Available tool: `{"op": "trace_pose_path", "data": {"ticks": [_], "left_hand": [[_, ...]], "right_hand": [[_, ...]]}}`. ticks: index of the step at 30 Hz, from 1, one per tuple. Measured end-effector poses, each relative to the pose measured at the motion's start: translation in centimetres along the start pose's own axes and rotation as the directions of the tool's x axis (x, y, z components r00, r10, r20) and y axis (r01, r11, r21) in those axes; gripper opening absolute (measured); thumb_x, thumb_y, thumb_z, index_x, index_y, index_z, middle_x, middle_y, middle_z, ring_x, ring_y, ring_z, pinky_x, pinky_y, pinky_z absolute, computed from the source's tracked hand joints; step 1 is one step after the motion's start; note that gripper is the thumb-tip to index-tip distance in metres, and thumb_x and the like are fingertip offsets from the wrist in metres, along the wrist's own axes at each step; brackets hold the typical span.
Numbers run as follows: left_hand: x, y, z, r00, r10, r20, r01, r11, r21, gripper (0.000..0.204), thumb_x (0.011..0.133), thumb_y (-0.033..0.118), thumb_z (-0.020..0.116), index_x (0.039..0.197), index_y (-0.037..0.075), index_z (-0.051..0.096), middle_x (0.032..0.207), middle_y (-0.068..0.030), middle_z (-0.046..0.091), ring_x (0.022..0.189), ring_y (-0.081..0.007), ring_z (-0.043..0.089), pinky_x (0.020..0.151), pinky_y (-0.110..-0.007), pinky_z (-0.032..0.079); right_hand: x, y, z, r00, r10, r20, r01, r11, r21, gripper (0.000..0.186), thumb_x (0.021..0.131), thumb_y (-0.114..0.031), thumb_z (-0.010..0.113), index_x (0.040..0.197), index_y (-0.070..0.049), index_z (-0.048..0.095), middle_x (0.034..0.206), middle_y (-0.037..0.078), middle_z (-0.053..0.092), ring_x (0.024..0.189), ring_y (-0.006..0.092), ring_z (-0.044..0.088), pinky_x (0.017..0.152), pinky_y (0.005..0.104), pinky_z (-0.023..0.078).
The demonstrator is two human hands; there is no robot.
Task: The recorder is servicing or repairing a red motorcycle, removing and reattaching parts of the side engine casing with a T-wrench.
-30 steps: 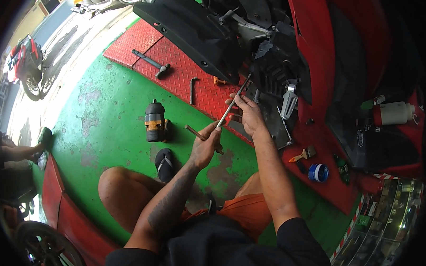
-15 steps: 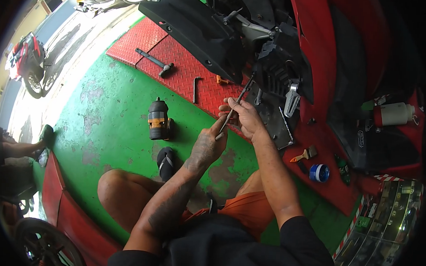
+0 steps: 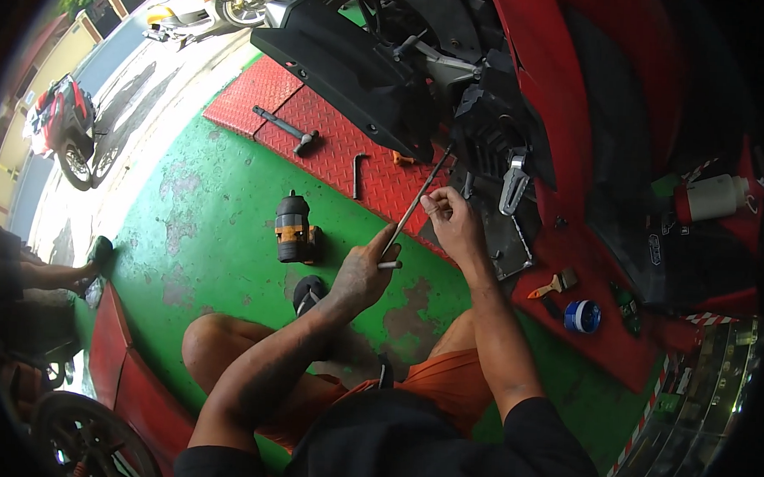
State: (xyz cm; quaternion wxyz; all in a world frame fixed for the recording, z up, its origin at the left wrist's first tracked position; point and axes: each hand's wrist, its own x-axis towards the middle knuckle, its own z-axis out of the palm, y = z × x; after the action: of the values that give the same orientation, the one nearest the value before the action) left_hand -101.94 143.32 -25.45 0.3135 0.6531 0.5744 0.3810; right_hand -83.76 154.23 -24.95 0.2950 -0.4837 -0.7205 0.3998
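Note:
My left hand (image 3: 365, 276) is closed round the lower end of a long thin metal rod (image 3: 417, 200) with a short bent end, like an L-shaped wrench. The rod slants up and away, its far tip near the dark underside of a red and black motorcycle (image 3: 487, 132). Just right of the rod, my right hand (image 3: 456, 227) has its fingers curled and its thumb and fingertips pinched together. Whatever they may hold is too small to make out. The motorcycle's silver footrest (image 3: 513, 186) lies beyond my right hand.
A black and orange cordless power tool (image 3: 292, 229) stands on the green floor (image 3: 227, 266). On the red tread plate (image 3: 331, 138) lie a ratchet-like tool (image 3: 286, 130) and an L-shaped key (image 3: 357, 177). To the right are a paintbrush (image 3: 554, 284) and a blue tub (image 3: 582, 316).
My right hand has come off the rod and drawn back toward me, its fingers now pinched. The left hand keeps the rod, and its short bent end now shows below the fist.

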Motion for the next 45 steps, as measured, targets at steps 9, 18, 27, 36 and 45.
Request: {"op": "trace_pose_path", "data": {"ticks": [9,18,27,36,45], "left_hand": [[0.5,8.0,-7.0,0.653,-0.17,0.738,0.039,0.981,0.192,0.043,0.093,0.022,0.058,0.128,-0.001,0.052,0.1,-0.0224,0.065,0.094,-0.0345,0.064,0.083,-0.038,0.049],[16.3,-13.5,-2.3,0.869,-0.26,0.421,0.062,0.901,0.429,0.058,0.087,0.051,0.059,0.109,-0.003,0.06,0.107,-0.0228,0.064,0.094,-0.0364,0.065,0.083,-0.044,0.051],[18.9,-26.3,4.8,0.934,-0.328,-0.14,0.348,0.751,0.561,0.034,0.085,0.027,0.055,0.096,-0.005,0.053,0.092,-0.0318,0.063,0.088,-0.0478,0.062,0.077,-0.053,0.051],[25.3,-24.8,7.9,0.881,0.471,-0.043,-0.363,0.732,0.577,0.035,0.09,0.025,0.049,0.115,0.001,0.054,0.09,-0.0254,0.065,0.077,-0.0456,0.064,0.067,-0.054,0.052],[27.5,-20.6,12.6,0.978,0.159,0.136,-0.209,0.718,0.664,0.033,0.088,0.027,0.047,0.112,0.004,0.053,0.093,-0.0256,0.065,0.083,-0.0432,0.065,0.062,-0.055,0.05]], "right_hand": [[-10.0,-1.3,5.7,0.931,-0.275,0.241,0.285,0.959,-0.006,0.036,0.083,-0.025,0.068,0.114,-0.009,0.058,0.087,0.008,0.064,0.088,0.0267,0.064,0.08,0.0415,0.048],[-11.0,7.3,1.5,0.995,0.03,-0.093,-0.041,0.991,-0.124,0.013,0.086,-0.007,0.06,0.098,-0.005,0.063,0.087,0.01,0.07,0.08,0.0275,0.068,0.066,0.0389,0.051],[-9.7,21.1,-2.3,0.937,0.171,-0.304,-0.326,0.739,-0.59,0.04,0.089,-0.01,0.055,0.128,-0.014,0.051,0.127,0.018,0.047,0.098,0.0411,0.059,0.078,0.0475,0.051],[-7.5,23.2,0.5,0.923,0.261,-0.281,-0.382,0.694,-0.61,0.024,0.091,-0.019,0.055,0.114,-0.013,0.056,0.119,0.017,0.053,0.091,0.0399,0.061,0.074,0.0488,0.05],[-9.0,14.0,3.4,0.878,0.039,-0.476,-0.249,0.888,-0.388,0.027,0.092,-0.007,0.051,0.12,-0.005,0.05,0.088,0.014,0.064,0.079,0.0275,0.066,0.068,0.0406,0.051]]}}
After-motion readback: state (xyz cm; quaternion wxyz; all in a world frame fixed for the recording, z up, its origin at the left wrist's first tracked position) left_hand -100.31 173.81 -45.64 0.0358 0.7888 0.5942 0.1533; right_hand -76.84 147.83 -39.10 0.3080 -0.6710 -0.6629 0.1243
